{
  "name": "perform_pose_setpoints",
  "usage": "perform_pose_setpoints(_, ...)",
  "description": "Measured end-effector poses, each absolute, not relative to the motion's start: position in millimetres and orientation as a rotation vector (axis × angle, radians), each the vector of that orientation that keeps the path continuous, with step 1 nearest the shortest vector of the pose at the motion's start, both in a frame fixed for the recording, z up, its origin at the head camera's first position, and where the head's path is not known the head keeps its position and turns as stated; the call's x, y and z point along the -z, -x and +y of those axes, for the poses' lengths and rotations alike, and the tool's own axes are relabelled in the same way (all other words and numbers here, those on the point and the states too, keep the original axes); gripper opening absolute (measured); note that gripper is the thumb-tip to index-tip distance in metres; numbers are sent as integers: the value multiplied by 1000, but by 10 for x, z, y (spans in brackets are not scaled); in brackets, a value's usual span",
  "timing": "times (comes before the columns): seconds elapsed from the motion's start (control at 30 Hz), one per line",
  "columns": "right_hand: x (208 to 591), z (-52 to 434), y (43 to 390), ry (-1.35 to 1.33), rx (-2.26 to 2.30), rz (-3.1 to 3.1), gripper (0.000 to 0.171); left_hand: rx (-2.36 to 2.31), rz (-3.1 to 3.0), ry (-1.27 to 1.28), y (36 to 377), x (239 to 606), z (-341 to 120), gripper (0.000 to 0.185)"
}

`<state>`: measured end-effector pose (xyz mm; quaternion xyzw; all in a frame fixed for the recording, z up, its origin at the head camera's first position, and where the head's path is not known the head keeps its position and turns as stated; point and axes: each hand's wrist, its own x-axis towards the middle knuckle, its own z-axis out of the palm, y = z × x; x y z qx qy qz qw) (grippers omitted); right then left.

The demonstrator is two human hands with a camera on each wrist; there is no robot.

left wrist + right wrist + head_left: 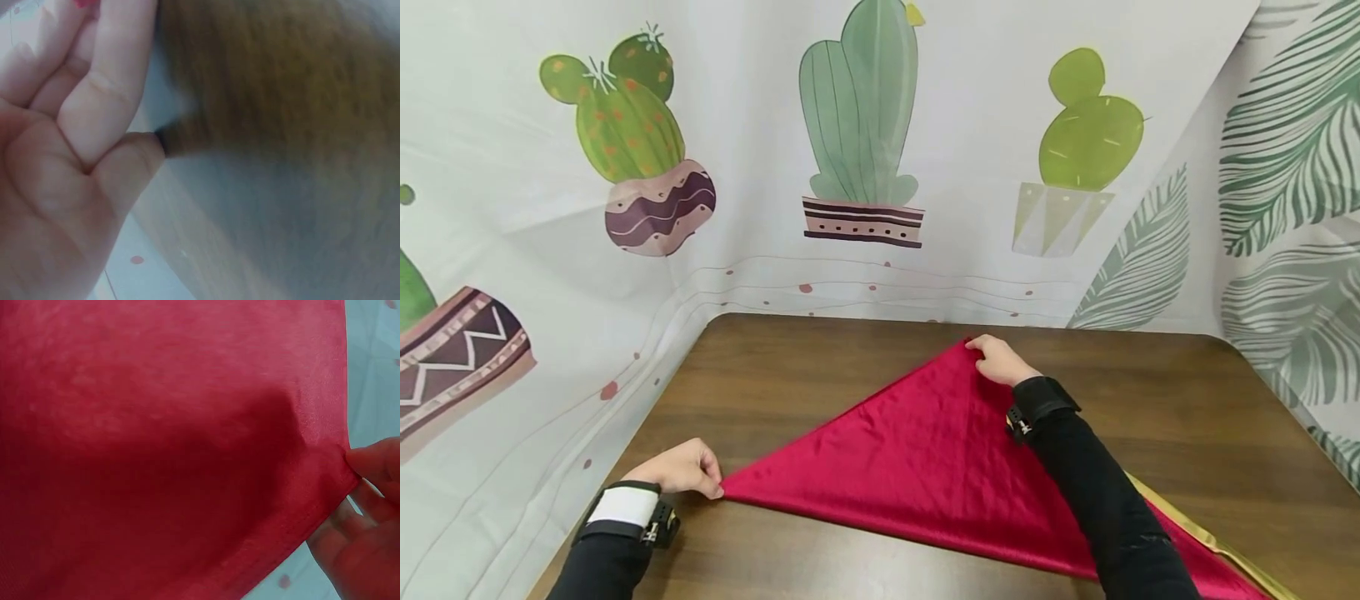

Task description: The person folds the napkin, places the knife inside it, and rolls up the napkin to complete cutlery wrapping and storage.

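A shiny red cloth (887, 458), folded into a triangle, lies over the wooden table. At its left corner my left hand (683, 468) pinches the tip between thumb and fingers. The left wrist view shows that hand (75, 144) with curled fingers and only a scrap of red at the top edge. My right hand (1002, 361) grips the far top corner. In the right wrist view the thumb and fingers of the right hand (369, 531) pinch the corner of the cloth (187, 425). My right forearm crosses above the cloth and hides part of it.
A gold edge strip (1210, 537) runs along the cloth's right side. Brown tabletop (820, 367) shows around the cloth. Behind and to the left hangs a white curtain (752, 150) printed with cacti; leaf-patterned fabric (1285, 167) hangs at the right.
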<state>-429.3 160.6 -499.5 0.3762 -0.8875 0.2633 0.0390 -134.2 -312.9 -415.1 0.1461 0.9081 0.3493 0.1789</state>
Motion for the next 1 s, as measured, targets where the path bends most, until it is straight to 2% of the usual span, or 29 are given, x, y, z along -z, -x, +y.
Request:
perform_pose_setpoints(0.1,5602,1664,4758,-1183,-758,-2750,40,-966,2563,-384,1340,4160,-3124,9)
perform_pose_setpoints(0.17,5814,1665,4922,-1194,-760,-2809,41,-950,2562,-379,1340,4163,-3124,10)
perform_pose_setpoints(0.47,5781,1615,4931,-1196,-672,-2818,44,-970,2518,-334,1324,4159,-3141,10)
perform_pose_setpoints(0.57,5913,1628,5082,-1226,-632,-2826,48,-1000,2490,-332,1328,4166,-3144,12)
perform_pose_setpoints(0.7,6302,1644,5464,-1237,-571,-2915,56,-1044,2442,-324,1333,4161,-3153,14)
perform_pose_setpoints(0.9,7257,1687,6257,-1141,-470,-3006,65,-1083,2405,-320,1331,4160,-3164,16)
perform_pose_setpoints(1.0,6903,1628,5934,-1117,-431,-3054,65,-1088,2400,-322,1324,4152,-3156,16)
